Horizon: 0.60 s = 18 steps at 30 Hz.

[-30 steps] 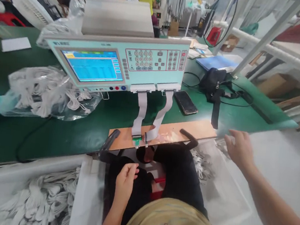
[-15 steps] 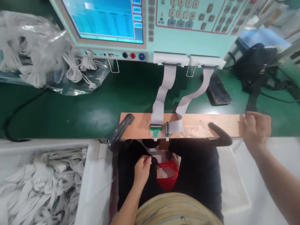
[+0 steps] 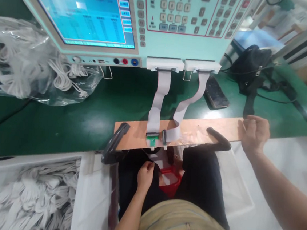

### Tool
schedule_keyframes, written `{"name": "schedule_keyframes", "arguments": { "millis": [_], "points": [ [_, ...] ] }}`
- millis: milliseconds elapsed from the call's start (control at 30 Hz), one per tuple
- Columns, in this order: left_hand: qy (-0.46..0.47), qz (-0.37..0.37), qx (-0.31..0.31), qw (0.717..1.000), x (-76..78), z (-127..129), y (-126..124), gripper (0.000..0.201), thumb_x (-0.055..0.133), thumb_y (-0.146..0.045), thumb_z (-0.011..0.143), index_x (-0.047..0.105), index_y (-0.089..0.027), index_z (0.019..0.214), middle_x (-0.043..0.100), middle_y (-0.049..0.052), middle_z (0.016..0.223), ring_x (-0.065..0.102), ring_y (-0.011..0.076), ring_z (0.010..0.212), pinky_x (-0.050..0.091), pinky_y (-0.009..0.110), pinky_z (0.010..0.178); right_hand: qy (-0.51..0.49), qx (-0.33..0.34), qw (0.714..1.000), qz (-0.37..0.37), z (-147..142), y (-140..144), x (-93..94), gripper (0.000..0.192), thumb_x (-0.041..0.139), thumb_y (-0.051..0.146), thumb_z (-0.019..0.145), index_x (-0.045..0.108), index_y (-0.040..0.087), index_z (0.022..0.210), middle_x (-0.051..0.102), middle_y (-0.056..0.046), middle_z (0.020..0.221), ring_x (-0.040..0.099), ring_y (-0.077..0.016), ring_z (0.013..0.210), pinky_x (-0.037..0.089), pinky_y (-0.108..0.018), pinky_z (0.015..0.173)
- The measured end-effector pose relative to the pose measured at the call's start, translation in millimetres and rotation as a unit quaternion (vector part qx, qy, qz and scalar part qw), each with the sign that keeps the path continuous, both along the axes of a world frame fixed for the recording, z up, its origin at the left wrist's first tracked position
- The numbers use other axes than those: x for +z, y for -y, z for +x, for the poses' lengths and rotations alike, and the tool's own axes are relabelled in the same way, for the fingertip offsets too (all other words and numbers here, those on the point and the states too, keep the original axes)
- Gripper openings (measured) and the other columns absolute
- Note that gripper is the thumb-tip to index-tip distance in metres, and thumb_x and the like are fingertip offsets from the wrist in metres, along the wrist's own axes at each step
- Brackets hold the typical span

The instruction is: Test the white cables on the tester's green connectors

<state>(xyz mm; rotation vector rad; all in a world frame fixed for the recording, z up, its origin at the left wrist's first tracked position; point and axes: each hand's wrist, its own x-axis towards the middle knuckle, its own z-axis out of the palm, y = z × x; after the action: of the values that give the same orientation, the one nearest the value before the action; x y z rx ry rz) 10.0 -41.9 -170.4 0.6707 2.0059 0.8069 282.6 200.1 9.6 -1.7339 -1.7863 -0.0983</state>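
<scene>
My left hand (image 3: 145,175) is loosely closed above my lap, below the bench edge, with nothing showing in its fingers. My right hand (image 3: 255,136) rests with curled fingers at the right end of a copper-coloured strip (image 3: 197,128) along the front of the bench. On the strip lie a small green circuit board (image 3: 153,142) with a plug at its front and, beside it, a second connector (image 3: 164,138). Two grey ribbon cables (image 3: 158,106) run from them up to a test instrument (image 3: 185,47) with a lit screen (image 3: 95,17).
Black clamps (image 3: 113,143) hold the strip at left and right. A bag of white cables (image 3: 24,61) lies left, above a white bin (image 3: 81,195) of bundled cables. A dark phone (image 3: 216,94) and a black bag (image 3: 249,66) are at right. A red basket (image 3: 171,190) shows between my legs.
The view has shifted, so the instrument and bench appear lower and further left. Both my hands keep nearly the same pose, the right still at the strip's end.
</scene>
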Motion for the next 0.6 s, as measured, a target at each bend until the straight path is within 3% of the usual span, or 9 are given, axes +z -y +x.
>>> {"name": "schedule_keyframes", "arguments": {
  "millis": [100,600],
  "points": [
    [-0.010,-0.004,-0.008,1.000,2.7,-1.5,2.0,0.019,0.050,-0.035,0.080,0.063,-0.022,0.075,0.067,0.002,0.070,0.063,0.0179,0.069,0.046,0.026,0.061,-0.013,0.012,0.999,0.032,1.4,-0.3,-2.3,0.024,0.035,0.025,0.091,0.054,0.016,0.103,0.058,-0.012,0.092,0.055,-0.0190,0.084,0.037,-0.029,0.081],
    [-0.036,0.001,-0.026,0.999,10.1,-1.8,6.5,0.019,0.050,-0.033,0.080,0.063,-0.021,0.073,0.067,0.003,0.068,0.063,0.0183,0.069,0.043,0.025,0.062,-0.047,0.020,0.997,0.058,0.2,1.0,-1.0,0.022,0.039,0.026,0.089,0.057,0.015,0.096,0.060,-0.012,0.087,0.056,-0.0189,0.079,0.039,-0.029,0.077]
  ]
}}
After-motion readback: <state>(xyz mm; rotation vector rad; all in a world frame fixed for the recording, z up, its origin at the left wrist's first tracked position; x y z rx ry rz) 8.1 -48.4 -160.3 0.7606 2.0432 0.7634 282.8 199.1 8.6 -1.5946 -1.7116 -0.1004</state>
